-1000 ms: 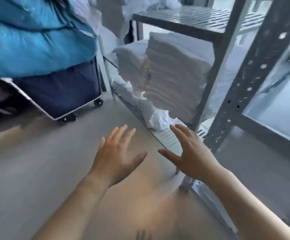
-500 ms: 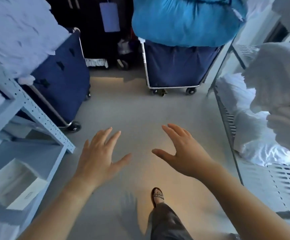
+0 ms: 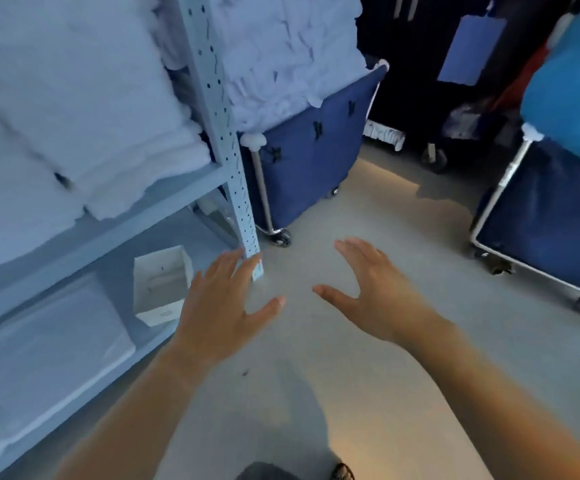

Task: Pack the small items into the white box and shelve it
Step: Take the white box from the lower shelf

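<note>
A small white box (image 3: 162,285) stands open-topped on the bottom shelf of the metal rack (image 3: 224,140) at the left; I cannot tell what is inside it. My left hand (image 3: 224,306) hovers just right of the box, fingers spread, palm down, holding nothing, its fingertips in front of the rack's upright post. Further right, over the grey floor, my right hand (image 3: 373,289) is also open and empty. No small items show.
Stacks of white linen (image 3: 73,109) fill the rack's upper shelf, and a flat white pack (image 3: 42,344) lies left of the box. A blue laundry cart (image 3: 311,150) stands behind the post; another cart (image 3: 555,216) with a blue bundle is at right.
The view has swung left, from the right-hand linen rack across the aisle to the left rack. The white box is now nearer the centre, beside my left hand. Both hands stay open.
</note>
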A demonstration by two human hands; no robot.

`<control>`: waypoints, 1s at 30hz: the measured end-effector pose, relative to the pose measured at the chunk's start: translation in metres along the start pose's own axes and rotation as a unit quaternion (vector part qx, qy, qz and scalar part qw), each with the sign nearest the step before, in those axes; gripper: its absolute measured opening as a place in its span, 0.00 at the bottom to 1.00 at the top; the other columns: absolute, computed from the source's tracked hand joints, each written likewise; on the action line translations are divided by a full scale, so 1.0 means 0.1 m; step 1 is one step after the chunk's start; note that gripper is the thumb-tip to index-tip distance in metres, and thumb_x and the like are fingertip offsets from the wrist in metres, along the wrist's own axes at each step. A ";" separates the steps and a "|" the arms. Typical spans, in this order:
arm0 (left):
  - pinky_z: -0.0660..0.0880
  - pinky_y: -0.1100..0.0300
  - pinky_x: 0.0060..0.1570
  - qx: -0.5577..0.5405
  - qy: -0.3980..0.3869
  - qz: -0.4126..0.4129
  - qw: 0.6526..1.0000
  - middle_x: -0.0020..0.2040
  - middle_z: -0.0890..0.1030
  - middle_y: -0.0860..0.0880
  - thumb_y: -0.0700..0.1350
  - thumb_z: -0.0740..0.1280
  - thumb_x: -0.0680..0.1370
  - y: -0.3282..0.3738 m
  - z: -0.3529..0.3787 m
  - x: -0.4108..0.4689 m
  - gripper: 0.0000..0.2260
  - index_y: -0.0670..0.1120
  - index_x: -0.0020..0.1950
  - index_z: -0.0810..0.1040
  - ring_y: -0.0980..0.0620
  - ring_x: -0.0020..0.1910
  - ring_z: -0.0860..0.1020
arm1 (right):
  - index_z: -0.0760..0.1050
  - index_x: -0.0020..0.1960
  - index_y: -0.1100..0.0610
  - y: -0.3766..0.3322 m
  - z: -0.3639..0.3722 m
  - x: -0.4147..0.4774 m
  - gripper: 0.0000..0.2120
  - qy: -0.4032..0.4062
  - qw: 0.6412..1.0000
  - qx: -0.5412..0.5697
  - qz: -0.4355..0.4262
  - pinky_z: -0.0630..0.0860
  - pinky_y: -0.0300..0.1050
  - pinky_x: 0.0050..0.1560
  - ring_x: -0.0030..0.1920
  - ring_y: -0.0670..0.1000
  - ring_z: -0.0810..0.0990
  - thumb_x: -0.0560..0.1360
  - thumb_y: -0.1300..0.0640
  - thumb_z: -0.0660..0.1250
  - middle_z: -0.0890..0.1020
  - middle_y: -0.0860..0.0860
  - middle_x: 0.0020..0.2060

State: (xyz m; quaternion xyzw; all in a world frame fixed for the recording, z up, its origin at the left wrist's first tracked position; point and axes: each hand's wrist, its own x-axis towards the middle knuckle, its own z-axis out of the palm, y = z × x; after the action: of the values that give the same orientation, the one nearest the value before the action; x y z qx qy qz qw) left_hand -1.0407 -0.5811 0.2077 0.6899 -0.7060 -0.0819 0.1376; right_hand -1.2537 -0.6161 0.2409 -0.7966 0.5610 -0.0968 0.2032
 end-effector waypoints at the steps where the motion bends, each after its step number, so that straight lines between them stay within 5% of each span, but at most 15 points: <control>1: 0.61 0.45 0.67 0.003 0.005 -0.025 1.000 0.72 0.66 0.49 0.70 0.49 0.67 -0.13 -0.04 0.01 0.38 0.51 0.70 0.65 0.47 0.71 0.63 | 0.51 0.74 0.51 -0.10 0.04 0.17 0.37 -0.010 1.000 0.004 -0.021 0.53 0.43 0.71 0.73 0.48 0.53 0.72 0.36 0.58 0.56 0.47 0.75; 8: 0.62 0.48 0.67 0.046 0.034 -0.152 0.987 0.72 0.66 0.49 0.70 0.49 0.67 -1.26 -0.25 0.24 0.37 0.51 0.70 0.66 0.47 0.71 0.65 | 0.53 0.74 0.49 -0.80 0.45 1.26 0.36 -0.078 0.988 0.029 -0.130 0.56 0.44 0.71 0.73 0.48 0.55 0.72 0.36 0.59 0.57 0.47 0.74; 20: 0.61 0.50 0.68 0.056 0.016 -0.209 0.976 0.71 0.68 0.49 0.69 0.49 0.68 -2.76 -0.38 0.91 0.36 0.51 0.70 0.65 0.48 0.70 0.65 | 0.52 0.74 0.51 -1.74 1.18 2.65 0.34 -0.176 0.964 -0.010 -0.202 0.56 0.44 0.71 0.74 0.48 0.54 0.74 0.38 0.58 0.56 0.47 0.74; 30: 0.60 0.43 0.69 0.047 0.048 -0.310 0.948 0.72 0.66 0.50 0.66 0.50 0.69 -3.67 0.38 1.34 0.34 0.50 0.70 0.66 0.47 0.72 0.63 | 0.54 0.73 0.52 -1.81 2.32 3.63 0.33 -0.255 0.940 -0.016 -0.228 0.57 0.45 0.70 0.73 0.48 0.56 0.74 0.39 0.58 0.58 0.47 0.73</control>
State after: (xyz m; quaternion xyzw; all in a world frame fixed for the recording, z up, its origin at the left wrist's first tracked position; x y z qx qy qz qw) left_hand -0.7043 -0.7297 0.0704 0.8837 -0.4525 -0.0538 0.1066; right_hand -0.8827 -0.8532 0.0837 -0.9044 0.2950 0.0741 0.2992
